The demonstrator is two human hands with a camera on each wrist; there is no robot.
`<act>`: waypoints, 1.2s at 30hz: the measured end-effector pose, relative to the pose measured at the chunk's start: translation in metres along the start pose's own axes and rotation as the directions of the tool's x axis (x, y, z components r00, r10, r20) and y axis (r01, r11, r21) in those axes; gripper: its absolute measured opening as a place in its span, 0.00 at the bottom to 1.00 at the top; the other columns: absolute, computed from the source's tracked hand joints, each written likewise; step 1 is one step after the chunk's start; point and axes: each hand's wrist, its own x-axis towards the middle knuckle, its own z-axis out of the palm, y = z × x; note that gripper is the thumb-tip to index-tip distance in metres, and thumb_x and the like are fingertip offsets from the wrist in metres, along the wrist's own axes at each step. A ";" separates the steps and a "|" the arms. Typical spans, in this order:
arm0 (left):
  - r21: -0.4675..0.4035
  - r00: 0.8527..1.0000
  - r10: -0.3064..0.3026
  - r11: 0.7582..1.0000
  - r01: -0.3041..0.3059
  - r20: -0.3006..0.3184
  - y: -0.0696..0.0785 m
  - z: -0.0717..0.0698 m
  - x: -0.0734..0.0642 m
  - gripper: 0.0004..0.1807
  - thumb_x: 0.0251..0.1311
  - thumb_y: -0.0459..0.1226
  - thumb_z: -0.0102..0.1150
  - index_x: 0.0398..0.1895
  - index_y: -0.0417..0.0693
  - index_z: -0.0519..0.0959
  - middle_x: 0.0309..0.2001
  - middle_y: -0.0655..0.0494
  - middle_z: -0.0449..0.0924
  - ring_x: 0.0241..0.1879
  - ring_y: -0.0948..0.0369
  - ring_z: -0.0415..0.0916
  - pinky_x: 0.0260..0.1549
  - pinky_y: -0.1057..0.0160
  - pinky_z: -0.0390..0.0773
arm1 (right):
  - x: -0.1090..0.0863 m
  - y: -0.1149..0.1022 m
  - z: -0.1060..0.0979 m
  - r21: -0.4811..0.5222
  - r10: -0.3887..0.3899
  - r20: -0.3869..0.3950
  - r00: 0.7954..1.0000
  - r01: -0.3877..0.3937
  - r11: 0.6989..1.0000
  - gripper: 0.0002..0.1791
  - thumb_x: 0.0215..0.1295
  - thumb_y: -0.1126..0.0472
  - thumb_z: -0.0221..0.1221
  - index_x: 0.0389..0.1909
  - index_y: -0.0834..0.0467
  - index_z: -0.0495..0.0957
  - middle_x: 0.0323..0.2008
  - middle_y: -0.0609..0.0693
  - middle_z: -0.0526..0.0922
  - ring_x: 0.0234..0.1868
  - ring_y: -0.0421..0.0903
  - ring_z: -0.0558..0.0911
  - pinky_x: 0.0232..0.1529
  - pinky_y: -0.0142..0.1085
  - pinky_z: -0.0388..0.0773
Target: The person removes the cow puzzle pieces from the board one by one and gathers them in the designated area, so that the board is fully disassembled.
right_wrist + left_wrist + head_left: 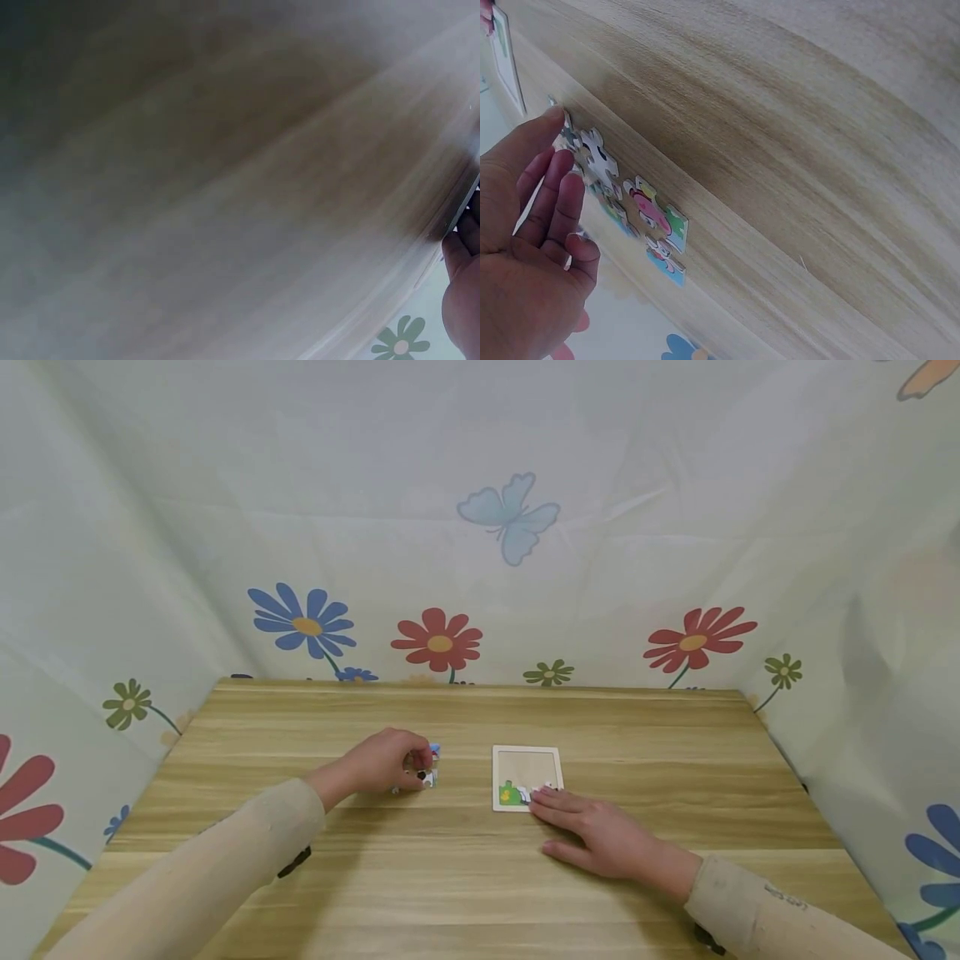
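While the left hand [386, 760] is curving over thin, knobbed pieces [660, 216], whether pinching one I cannot tell, the right hand [600, 835], fingers extended, is resting on the square, pale-rimmed tray [496, 777]; pieces and tray are lying on the streaky, wood-grained table [450, 877].

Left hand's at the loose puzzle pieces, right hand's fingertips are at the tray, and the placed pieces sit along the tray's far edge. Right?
Not the far edge: the head view shows the placed pieces along the near edge of the tray. The left hand is at the loose puzzle pieces and the right hand at the tray, as stated.
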 end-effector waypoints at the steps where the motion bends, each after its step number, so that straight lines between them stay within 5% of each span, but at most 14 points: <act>1: 0.000 1.000 0.000 1.000 0.000 0.001 0.000 0.000 0.000 0.11 0.57 0.35 0.81 0.37 0.52 0.85 0.34 0.62 0.83 0.35 0.61 0.76 0.40 0.60 0.79 | 0.000 0.000 0.000 0.000 0.000 -0.001 1.000 0.000 1.000 0.32 0.79 0.42 0.60 0.76 0.55 0.74 0.77 0.51 0.72 0.76 0.52 0.73 0.70 0.52 0.74; 7: 0.009 1.000 0.003 1.000 -0.003 0.008 0.004 -0.004 0.000 0.11 0.58 0.35 0.80 0.39 0.52 0.85 0.36 0.62 0.84 0.33 0.63 0.75 0.38 0.61 0.78 | -0.001 0.001 0.000 -0.001 -0.005 -0.011 1.000 0.005 1.000 0.32 0.79 0.42 0.60 0.76 0.55 0.74 0.77 0.51 0.72 0.76 0.52 0.72 0.70 0.52 0.74; 14: 0.033 0.997 0.079 0.996 -0.079 -0.002 0.021 -0.006 0.005 0.09 0.60 0.34 0.78 0.39 0.49 0.86 0.36 0.60 0.84 0.34 0.62 0.76 0.40 0.60 0.79 | -0.001 0.002 0.000 -0.013 -0.009 -0.018 1.000 0.009 1.000 0.32 0.79 0.42 0.60 0.76 0.55 0.74 0.77 0.51 0.72 0.76 0.52 0.73 0.70 0.52 0.74; 36: -0.030 0.987 0.138 0.990 -0.136 0.082 0.081 0.028 0.063 0.12 0.62 0.39 0.78 0.46 0.49 0.87 0.43 0.58 0.86 0.44 0.57 0.80 0.52 0.56 0.80 | 0.000 0.001 0.001 0.011 0.011 0.006 1.000 -0.011 1.000 0.32 0.81 0.41 0.57 0.76 0.54 0.74 0.77 0.50 0.72 0.76 0.52 0.73 0.70 0.53 0.74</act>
